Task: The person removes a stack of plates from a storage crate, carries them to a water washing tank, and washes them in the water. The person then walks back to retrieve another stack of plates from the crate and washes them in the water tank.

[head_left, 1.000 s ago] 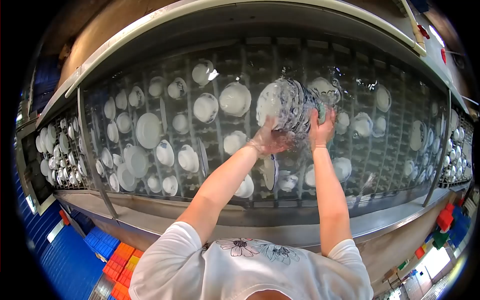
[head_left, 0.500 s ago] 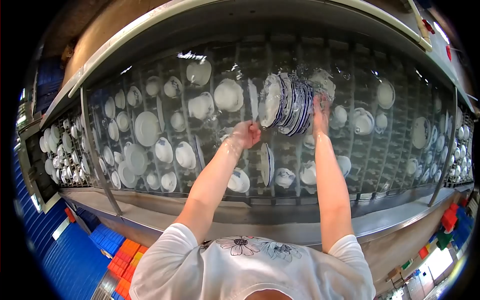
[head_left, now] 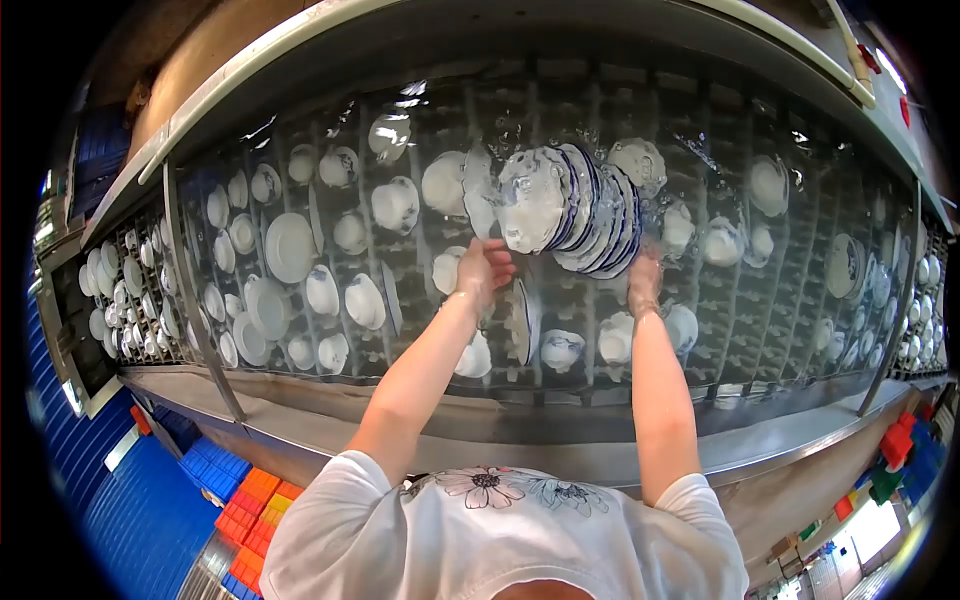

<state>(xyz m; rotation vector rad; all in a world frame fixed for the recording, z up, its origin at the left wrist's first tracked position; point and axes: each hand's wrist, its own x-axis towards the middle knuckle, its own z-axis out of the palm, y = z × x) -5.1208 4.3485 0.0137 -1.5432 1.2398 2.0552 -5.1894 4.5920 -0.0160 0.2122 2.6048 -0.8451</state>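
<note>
A leaning stack of blue-rimmed plates (head_left: 595, 215) lies fanned out under the water, its faces tilted to the left. My left hand (head_left: 484, 268) is by the stack's lower left, fingers loosely apart, close to the lower edge of a separate plate (head_left: 480, 190). I cannot tell whether it touches that plate. At the stack's lower right end is my right hand (head_left: 645, 275), its fingers stretched out and partly blurred by the water. Below the stack, a blue-rimmed plate (head_left: 523, 322) stands on edge beside a small bowl (head_left: 562, 349).
Many white bowls and plates (head_left: 290, 248) sit on a ribbed rack inside the long water-filled tank. A metal rim (head_left: 560, 452) runs along the near side, with upright bars (head_left: 200, 300) at left and right. Coloured crates (head_left: 250, 515) stand at lower left.
The plate stack has spread and tipped to the left. My left hand has loosened and moved slightly down; my right hand has slid lower along the stack's end. A plate beside the stack has turned face-on.
</note>
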